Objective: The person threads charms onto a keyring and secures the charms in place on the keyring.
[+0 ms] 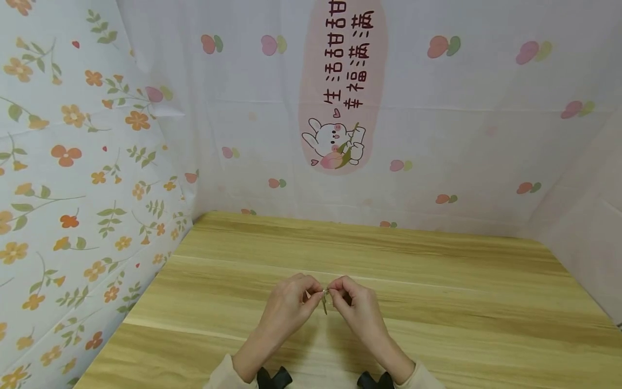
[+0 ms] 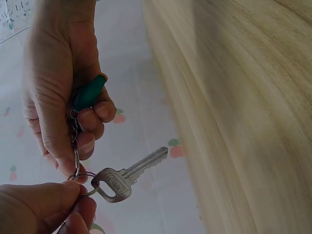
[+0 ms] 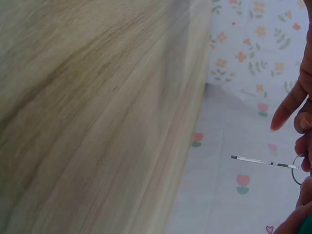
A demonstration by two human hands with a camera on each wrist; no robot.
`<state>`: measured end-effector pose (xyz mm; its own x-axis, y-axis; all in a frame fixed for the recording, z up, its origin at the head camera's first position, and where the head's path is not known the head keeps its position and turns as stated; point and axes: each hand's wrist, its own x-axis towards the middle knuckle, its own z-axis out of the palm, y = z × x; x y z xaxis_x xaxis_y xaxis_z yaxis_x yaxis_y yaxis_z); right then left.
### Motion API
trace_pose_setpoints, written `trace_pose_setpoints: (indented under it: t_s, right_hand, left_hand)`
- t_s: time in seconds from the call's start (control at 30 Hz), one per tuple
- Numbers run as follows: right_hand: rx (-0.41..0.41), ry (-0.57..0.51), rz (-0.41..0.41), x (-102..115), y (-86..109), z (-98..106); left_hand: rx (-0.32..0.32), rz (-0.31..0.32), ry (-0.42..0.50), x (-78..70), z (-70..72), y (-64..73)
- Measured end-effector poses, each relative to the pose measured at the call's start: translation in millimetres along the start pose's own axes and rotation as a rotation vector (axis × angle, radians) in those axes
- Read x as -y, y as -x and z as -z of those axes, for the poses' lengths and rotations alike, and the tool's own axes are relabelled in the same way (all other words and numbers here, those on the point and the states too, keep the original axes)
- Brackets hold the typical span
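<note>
Both hands meet over the table around one key ring. My left hand (image 1: pixel 290 303) pinches the metal ring (image 2: pixel 89 194) between thumb and finger. A silver key (image 2: pixel 117 185) hangs from that ring, its blade pointing away from the fingers. My right hand (image 1: pixel 359 306) holds a small green pendant (image 2: pixel 91 92) in its curled fingers. From the pendant a short chain (image 2: pixel 74 136) runs down to the ring, and the right fingertips pinch the chain's end there. In the right wrist view the key (image 3: pixel 258 161) shows edge-on; fingers hide part of the ring.
A wood-grain table (image 1: pixel 437 292) lies beneath the hands. Behind it hangs a pale printed cloth (image 1: pixel 233 129), and a flowered cloth (image 1: pixel 73 178) covers the left side. Black wrist mounts (image 1: pixel 274 378) show near the sleeves at the bottom edge.
</note>
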<state>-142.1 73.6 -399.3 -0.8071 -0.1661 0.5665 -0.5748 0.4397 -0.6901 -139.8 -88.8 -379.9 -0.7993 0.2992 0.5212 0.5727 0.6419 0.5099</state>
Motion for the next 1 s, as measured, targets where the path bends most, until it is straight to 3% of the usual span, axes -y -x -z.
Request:
trace_pose_setpoints:
  t_s: [0.2,0.47,0.6,0.73,0.8,0.9,1.0]
  right_hand:
    - [0.029,-0.057,-0.126,-0.2,0.9,0.5]
    - [0.041,-0.121,-0.212,-1.5,1.2,1.6]
    - [0.034,-0.051,-0.125,-2.1,2.5,1.0]
    - [0.011,0.114,0.044,-1.9,4.6,-0.2]
    - [0.001,0.182,0.083,-1.1,5.8,-0.5]
    - [0.006,0.202,0.057,-0.1,6.5,-0.4]
    - [0.023,0.135,-0.031,-0.2,5.8,0.5]
  left_hand:
    - [-0.025,0.010,-0.010,0.6,-3.2,2.3]
    - [-0.092,0.000,0.052,2.6,-6.9,4.2]
    - [-0.026,-0.002,0.031,1.6,-4.4,4.8]
    - [0.047,-0.018,-0.027,-1.7,-0.8,5.3]
    - [0.059,-0.024,-0.048,-3.8,0.9,5.2]
    - [0.058,-0.030,-0.057,-5.8,2.2,4.8]
    - [0.044,-0.029,-0.028,-5.9,2.3,4.4]
